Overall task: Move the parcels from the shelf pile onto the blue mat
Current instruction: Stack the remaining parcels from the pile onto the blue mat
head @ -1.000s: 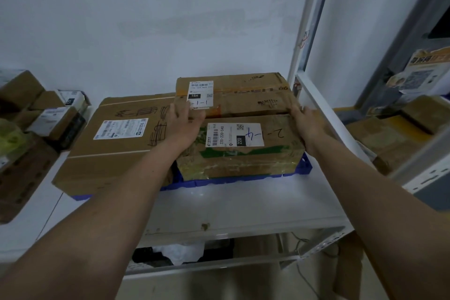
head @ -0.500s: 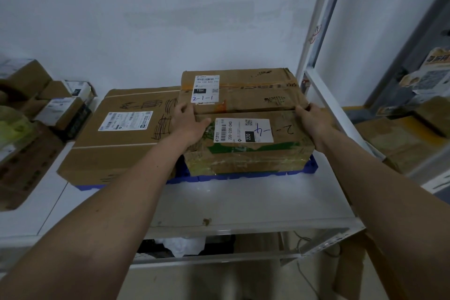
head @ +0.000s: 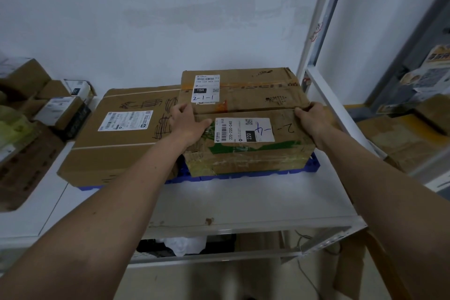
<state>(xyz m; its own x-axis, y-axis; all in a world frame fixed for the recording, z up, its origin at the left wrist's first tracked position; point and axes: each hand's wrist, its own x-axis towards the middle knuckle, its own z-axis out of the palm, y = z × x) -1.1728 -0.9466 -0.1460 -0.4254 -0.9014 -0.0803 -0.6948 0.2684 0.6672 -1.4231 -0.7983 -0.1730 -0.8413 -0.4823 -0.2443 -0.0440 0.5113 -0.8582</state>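
In the head view, a worn cardboard parcel point(head: 248, 143), rectangular and patched with glossy tape and a green print, sits on the near right part of the blue mat point(head: 302, 171), a ribbed plastic sheet lying on the white metal shelf point(head: 243, 202). Its white label reads 220 with "2-1-4" inked beside it. The left hand point(head: 188, 122) grips the parcel's far left corner, fingers curled over the edge; the right hand point(head: 314, 117) clamps the far right corner the same way. Just behind, touching it, lies a second creased cardboard parcel point(head: 253, 91) labelled "2-1-1". To the left a broad flat carton point(head: 121, 139) with scribbled pen marks and a white label rests partly on the mat. Farther left, a jumble of small boxes point(head: 56, 109) is piled on the shelf. At far right, more brown cartons point(head: 409, 134) sit on a neighbouring rack.
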